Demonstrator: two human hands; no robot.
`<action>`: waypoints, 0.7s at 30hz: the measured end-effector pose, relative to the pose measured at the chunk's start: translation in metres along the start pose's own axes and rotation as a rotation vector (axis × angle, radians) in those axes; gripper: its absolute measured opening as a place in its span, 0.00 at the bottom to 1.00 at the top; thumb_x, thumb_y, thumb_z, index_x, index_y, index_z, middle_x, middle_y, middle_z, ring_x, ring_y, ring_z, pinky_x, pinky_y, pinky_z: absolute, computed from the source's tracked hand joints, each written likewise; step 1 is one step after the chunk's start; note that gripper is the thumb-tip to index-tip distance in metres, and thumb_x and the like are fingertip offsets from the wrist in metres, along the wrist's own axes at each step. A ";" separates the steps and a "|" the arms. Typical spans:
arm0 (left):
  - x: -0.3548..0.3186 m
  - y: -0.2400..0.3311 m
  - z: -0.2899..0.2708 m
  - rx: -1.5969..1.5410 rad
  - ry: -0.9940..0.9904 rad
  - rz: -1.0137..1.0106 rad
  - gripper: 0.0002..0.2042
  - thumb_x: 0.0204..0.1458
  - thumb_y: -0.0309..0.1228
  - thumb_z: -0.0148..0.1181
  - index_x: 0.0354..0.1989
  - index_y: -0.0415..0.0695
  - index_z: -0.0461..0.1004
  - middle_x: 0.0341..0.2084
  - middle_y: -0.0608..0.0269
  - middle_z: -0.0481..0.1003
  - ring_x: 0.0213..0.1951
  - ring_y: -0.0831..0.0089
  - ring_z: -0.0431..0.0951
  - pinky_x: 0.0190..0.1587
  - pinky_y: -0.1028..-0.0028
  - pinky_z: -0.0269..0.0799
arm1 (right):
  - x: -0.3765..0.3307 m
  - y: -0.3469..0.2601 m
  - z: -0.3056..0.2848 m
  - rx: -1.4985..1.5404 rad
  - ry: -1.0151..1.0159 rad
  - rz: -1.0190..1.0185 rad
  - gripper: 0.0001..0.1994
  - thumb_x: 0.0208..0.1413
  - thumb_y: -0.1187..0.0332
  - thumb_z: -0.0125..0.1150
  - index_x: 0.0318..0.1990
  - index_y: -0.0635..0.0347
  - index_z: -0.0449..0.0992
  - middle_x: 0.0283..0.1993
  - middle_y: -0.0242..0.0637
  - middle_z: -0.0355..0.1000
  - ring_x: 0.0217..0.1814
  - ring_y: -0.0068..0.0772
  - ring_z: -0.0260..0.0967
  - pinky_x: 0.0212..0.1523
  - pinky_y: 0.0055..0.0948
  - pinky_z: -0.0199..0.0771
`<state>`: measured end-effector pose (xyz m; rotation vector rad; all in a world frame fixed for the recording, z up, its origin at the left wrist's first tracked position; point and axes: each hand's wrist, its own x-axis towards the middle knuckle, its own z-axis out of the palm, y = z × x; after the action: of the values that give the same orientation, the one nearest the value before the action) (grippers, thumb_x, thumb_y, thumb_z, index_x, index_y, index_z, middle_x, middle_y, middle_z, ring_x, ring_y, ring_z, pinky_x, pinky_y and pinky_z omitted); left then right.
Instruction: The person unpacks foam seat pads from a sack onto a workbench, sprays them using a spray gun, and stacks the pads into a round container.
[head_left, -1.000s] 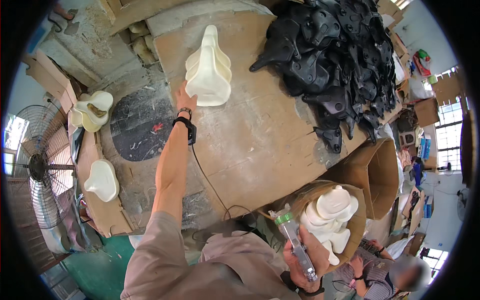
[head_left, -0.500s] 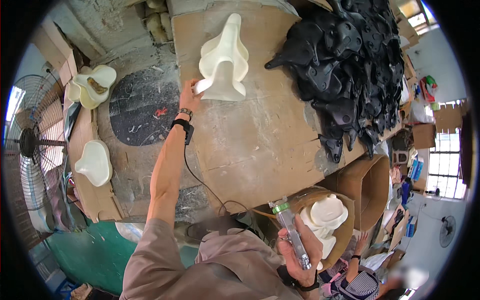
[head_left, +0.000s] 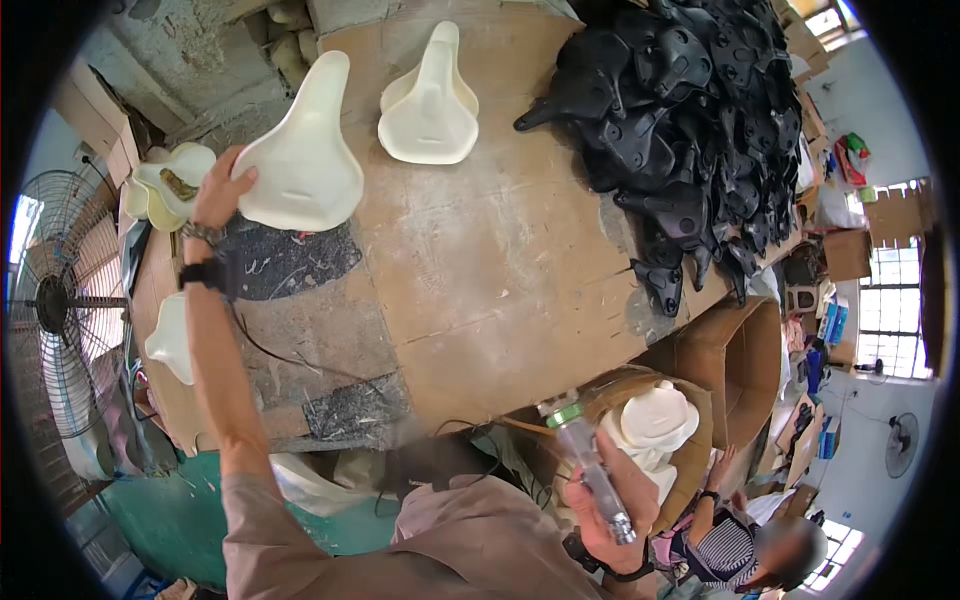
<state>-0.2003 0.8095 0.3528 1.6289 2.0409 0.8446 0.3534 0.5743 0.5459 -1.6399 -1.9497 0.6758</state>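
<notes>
- So the left hand (head_left: pixel 220 188) has swung way over to the left, off the cream saddle stack (head_left: pixel 430 115).
- It's taken a cream saddle piece (head_left: pixel 305 150) with it; half a second ago that was only being tipped up at the stack, now it's clear and over the dark patch (head_left: pixel 300 260).
- Left forearm (head_left: pixel 225 370) now partly covers the lone pale piece (head_left: pixel 170 340).

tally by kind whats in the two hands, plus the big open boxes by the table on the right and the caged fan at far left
Cream saddle-shaped piece, in the left hand: 1
Clear tool with a green ring, in the right hand: 1
Open cardboard boxes: 2
Caged fan: 1
Total: 5
</notes>
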 end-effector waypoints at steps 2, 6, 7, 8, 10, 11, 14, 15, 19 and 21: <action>0.034 -0.007 -0.029 -0.072 -0.170 0.043 0.24 0.55 0.37 0.64 0.60 0.40 0.72 0.49 0.53 0.79 0.50 0.62 0.79 0.55 0.65 0.72 | 0.003 -0.005 0.001 -0.117 0.106 -0.080 0.25 0.56 0.69 0.70 0.59 0.73 0.74 0.39 0.44 0.81 0.35 0.31 0.77 0.40 0.27 0.77; 0.072 0.031 0.001 0.002 -0.444 0.138 0.27 0.54 0.38 0.63 0.62 0.42 0.70 0.57 0.51 0.75 0.59 0.58 0.73 0.63 0.61 0.66 | 0.008 -0.017 -0.004 -0.104 0.240 -0.043 0.25 0.59 0.66 0.68 0.59 0.75 0.73 0.41 0.44 0.81 0.36 0.28 0.77 0.40 0.27 0.77; 0.077 0.030 0.024 0.016 -0.479 0.182 0.27 0.54 0.39 0.63 0.62 0.42 0.70 0.59 0.51 0.72 0.61 0.57 0.71 0.64 0.61 0.64 | 0.006 -0.019 -0.004 -0.001 0.204 -0.008 0.27 0.60 0.64 0.68 0.61 0.75 0.71 0.41 0.44 0.80 0.37 0.28 0.77 0.41 0.28 0.77; 0.084 0.034 0.049 0.025 -0.518 0.231 0.28 0.54 0.40 0.63 0.63 0.43 0.69 0.62 0.51 0.70 0.63 0.56 0.69 0.66 0.61 0.62 | 0.004 -0.022 -0.005 0.096 0.169 0.030 0.29 0.60 0.63 0.68 0.63 0.75 0.69 0.41 0.44 0.80 0.37 0.28 0.77 0.42 0.28 0.77; 0.102 0.067 0.094 0.047 -0.690 0.356 0.30 0.54 0.42 0.62 0.66 0.45 0.67 0.65 0.51 0.67 0.67 0.54 0.64 0.69 0.60 0.58 | 0.003 -0.023 -0.001 0.139 0.167 0.023 0.32 0.61 0.60 0.67 0.65 0.74 0.66 0.40 0.42 0.80 0.38 0.28 0.77 0.44 0.29 0.77; 0.116 0.058 0.115 0.039 -0.646 0.410 0.32 0.52 0.44 0.64 0.66 0.47 0.67 0.65 0.50 0.66 0.67 0.54 0.63 0.70 0.59 0.58 | 0.002 -0.026 -0.001 0.122 0.161 0.018 0.32 0.61 0.59 0.67 0.65 0.74 0.66 0.39 0.41 0.80 0.38 0.28 0.77 0.44 0.29 0.77; 0.143 0.060 0.188 0.157 -0.565 0.392 0.35 0.46 0.45 0.68 0.65 0.51 0.68 0.64 0.50 0.66 0.68 0.53 0.63 0.70 0.58 0.59 | 0.002 -0.030 -0.006 0.032 0.144 0.023 0.32 0.61 0.59 0.68 0.65 0.74 0.67 0.39 0.41 0.80 0.39 0.30 0.78 0.46 0.30 0.78; 0.149 0.062 0.205 0.293 -0.516 0.312 0.36 0.42 0.46 0.71 0.64 0.53 0.70 0.63 0.49 0.68 0.67 0.53 0.63 0.69 0.57 0.59 | 0.000 -0.030 -0.006 0.099 0.136 0.067 0.32 0.61 0.59 0.68 0.65 0.74 0.67 0.39 0.42 0.80 0.39 0.30 0.78 0.45 0.30 0.78; 0.156 0.048 0.209 0.239 -0.444 0.301 0.30 0.34 0.42 0.74 0.53 0.57 0.77 0.55 0.53 0.72 0.59 0.53 0.70 0.61 0.61 0.70 | 0.004 -0.021 -0.007 0.279 0.045 0.114 0.29 0.61 0.66 0.66 0.67 0.67 0.67 0.43 0.43 0.80 0.41 0.34 0.78 0.44 0.29 0.78; 0.111 0.102 0.186 0.204 -0.349 0.320 0.27 0.34 0.40 0.73 0.48 0.52 0.79 0.50 0.55 0.74 0.53 0.55 0.75 0.57 0.60 0.72 | 0.014 -0.017 -0.001 0.126 0.087 0.069 0.29 0.56 0.67 0.70 0.62 0.73 0.70 0.36 0.42 0.80 0.37 0.32 0.79 0.43 0.29 0.78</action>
<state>-0.0346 0.9702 0.2907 2.0847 1.6941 0.4137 0.3391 0.5855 0.5587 -1.6375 -1.7602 0.7264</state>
